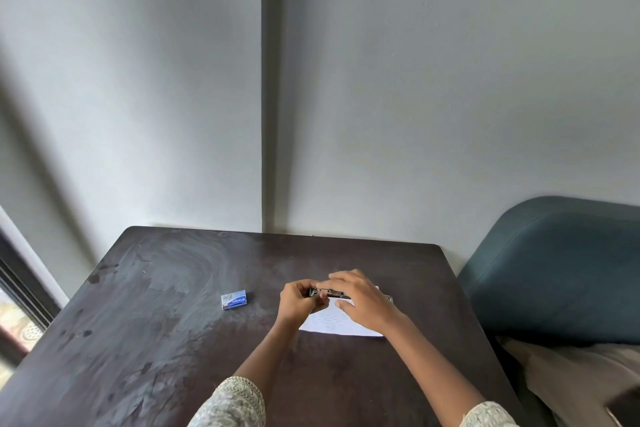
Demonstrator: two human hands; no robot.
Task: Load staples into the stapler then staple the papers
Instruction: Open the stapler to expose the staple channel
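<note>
A small dark metal stapler (333, 294) is held just above the white papers (337, 322), which lie on the dark table (166, 340). My right hand (363, 302) lies over the stapler's top and right part, covering most of it. My left hand (300, 302) pinches the stapler's left end with thumb and fingertips. Only the left end and a bit of the right tip show. A small blue staple box (234, 299) lies closed on the table, well left of both hands.
The table's far edge meets a grey wall (415, 114). A blue-green upholstered seat (561, 270) stands at the right side of the table. A window frame (20, 288) is at the far left.
</note>
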